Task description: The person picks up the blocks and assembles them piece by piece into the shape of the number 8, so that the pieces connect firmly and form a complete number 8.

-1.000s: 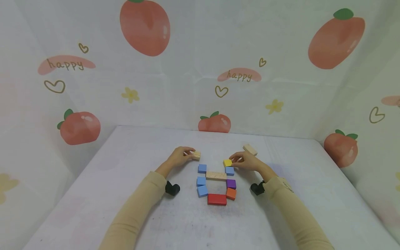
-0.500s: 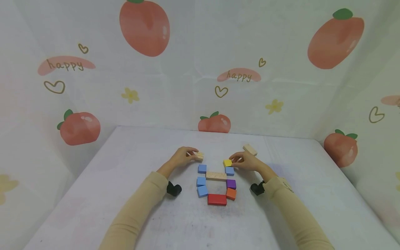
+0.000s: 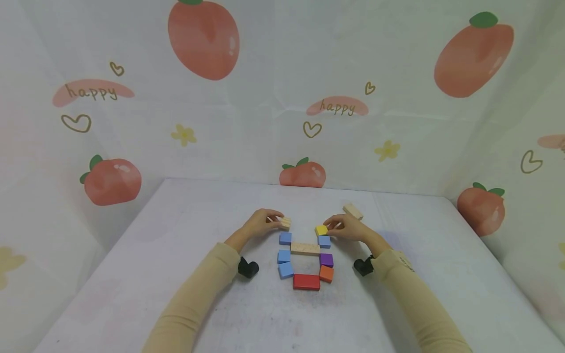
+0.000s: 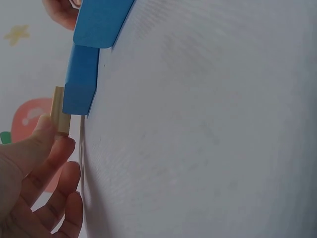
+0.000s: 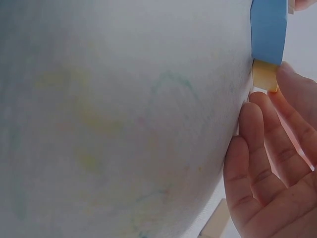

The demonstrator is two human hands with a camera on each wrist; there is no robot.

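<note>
My left hand [image 3: 262, 223] pinches a small natural-wood block with a grooved side [image 3: 286, 223] between thumb and finger, just beyond the far-left blue block [image 3: 285, 239]. In the left wrist view this wooden block [image 4: 60, 111] shows partly behind a blue block [image 4: 80, 82]. Across from it, the thumb and fingers of my right hand [image 3: 350, 227] hold a yellow block [image 3: 321, 230] on the table, right behind the upper-right blue block [image 3: 324, 241]. The right wrist view shows the yellow block [image 5: 265, 75] touching the fingertips.
Nearer me, a wooden plank [image 3: 305, 249], two more blue blocks [image 3: 285, 263], a purple block [image 3: 326, 260], an orange block [image 3: 326, 273] and a red block [image 3: 306, 282] form an outline on the white table [image 3: 247, 314]. Another wooden block [image 3: 353, 211] lies behind my right hand.
My left hand has carried the grooved wooden block rightward and slightly nearer, to just behind the far-left blue block. My right hand and the yellow block have stayed in place.
</note>
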